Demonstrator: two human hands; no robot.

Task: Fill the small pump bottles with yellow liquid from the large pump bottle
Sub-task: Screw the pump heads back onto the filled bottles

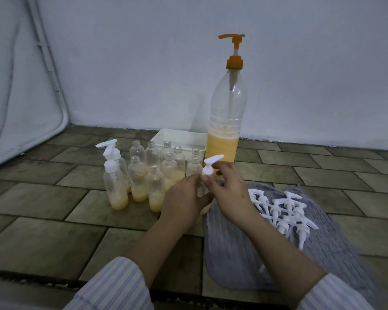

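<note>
At the centre of the head view, the left hand (184, 198) curls around a small clear plastic bottle (202, 190), mostly hidden behind the fingers, with a trace of yellow liquid showing at its base near the edge of the grey ribbed mat (238, 260). The right hand (230, 193) pinches the collar of a white pump top (211, 166) sitting on that bottle's neck, thumb and fingers bent around it, nozzle pointing toward 2 o'clock.

At 12 o'clock from the hands stands the large clear plastic pump bottle with an orange pump head (227, 113), upright on the brown tiled floor (43, 231), its lower part holding yellow liquid. Just beside it at 11 o'clock sits a white rectangular plastic tub (177, 136) against the pale wall (143, 63).

At 9 to 10 o'clock from the hands is a cluster of small clear bottles (152, 173), upright and close together; several nearer ones hold yellow liquid in their bottoms, most have open necks. 2 capped small bottles with white pumps (115, 175) stand at the cluster's left end.

At 3 to 4 o'clock, a heap of loose white pump tops (285, 213) lies on the grey mat. Striped sleeves (112, 285) show at the bottom edge.
</note>
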